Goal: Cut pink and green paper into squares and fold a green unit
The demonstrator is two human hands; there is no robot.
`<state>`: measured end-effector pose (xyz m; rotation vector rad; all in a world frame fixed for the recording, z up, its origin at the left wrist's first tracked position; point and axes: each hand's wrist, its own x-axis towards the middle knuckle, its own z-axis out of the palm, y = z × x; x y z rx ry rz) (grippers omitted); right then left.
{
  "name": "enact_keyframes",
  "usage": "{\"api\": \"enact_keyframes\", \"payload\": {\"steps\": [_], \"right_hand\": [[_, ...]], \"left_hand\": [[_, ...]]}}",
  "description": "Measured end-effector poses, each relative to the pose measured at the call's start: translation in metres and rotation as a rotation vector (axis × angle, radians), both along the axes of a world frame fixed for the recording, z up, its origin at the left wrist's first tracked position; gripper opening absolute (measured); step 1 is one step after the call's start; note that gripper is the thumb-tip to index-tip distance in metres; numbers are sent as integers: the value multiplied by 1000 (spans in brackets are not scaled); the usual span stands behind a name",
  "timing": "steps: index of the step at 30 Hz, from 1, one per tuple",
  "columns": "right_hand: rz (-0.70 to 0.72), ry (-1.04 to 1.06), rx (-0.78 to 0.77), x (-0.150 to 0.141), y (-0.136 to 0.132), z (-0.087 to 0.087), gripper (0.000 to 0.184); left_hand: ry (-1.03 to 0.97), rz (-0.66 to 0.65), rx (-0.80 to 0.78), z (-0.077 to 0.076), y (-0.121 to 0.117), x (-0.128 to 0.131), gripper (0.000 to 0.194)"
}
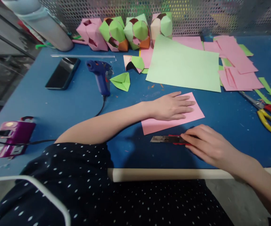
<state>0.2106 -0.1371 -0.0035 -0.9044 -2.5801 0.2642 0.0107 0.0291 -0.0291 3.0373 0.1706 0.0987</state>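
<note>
One purple box (pixel 25 133): from this distance I am seeing it resting at the left of the blue table (pixel 225 125), black cords (pixel 41 142) running up to it.
Bottle (pixel 52 29): it is standing at the back, beside the perforated screen (pixel 196 22).
Phone (pixel 63 73): it is lying dark face up, in front of the bottle.
Glue gun (pixel 101 78): it is lying right of the phone, a clear stick (pixel 85 56) lying behind.
Paper balls (pixel 115 29): four are sitting in a row by the screen, the leftmost looking all pink.
Green folded piece (pixel 122 81): it is lying just right of the glue gun.
Left hand (pixel 173 106): I am laying it palm down, fingers spreading wide and flat, gripping nothing.
Pink sheet (pixel 156 125): it is lying on the table beneath that palm, its edges showing around it.
Cutter (pixel 169 139): its blade is pointing left, just in front of the sheet's near edge; I am unable to tell whether it is touching the table.
Pale green sheet (pixel 185 67): it is lying behind the pink one.
Right hand (pixel 206 142): I am closing its fingers around the cutter's handle.
Pink papers (pixel 239 56): they are overlapping loosely at the back right.
Scissors (pixel 265 107): they are lying at the far right, near green strips (pixel 266 86).
</note>
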Motion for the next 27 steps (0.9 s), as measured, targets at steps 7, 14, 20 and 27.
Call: {"api": "enact_keyframes", "payload": {"steps": [7,14,20,27], "right_hand": [[-404,-13,119,89,4,20,40],[-704,-193,237,159,28,-8,28],[-596,-187,142,109,62,9,31],[-430,-75,-118,38,105,4,25]], "left_hand": [[-97,-30,-47,-6,3,-1,47],[-123,-10,-85,-8,3,-2,48],[-208,-47,-7,-11,3,-4,46],[-376,-99,51,-7,0,-4,40]]}}
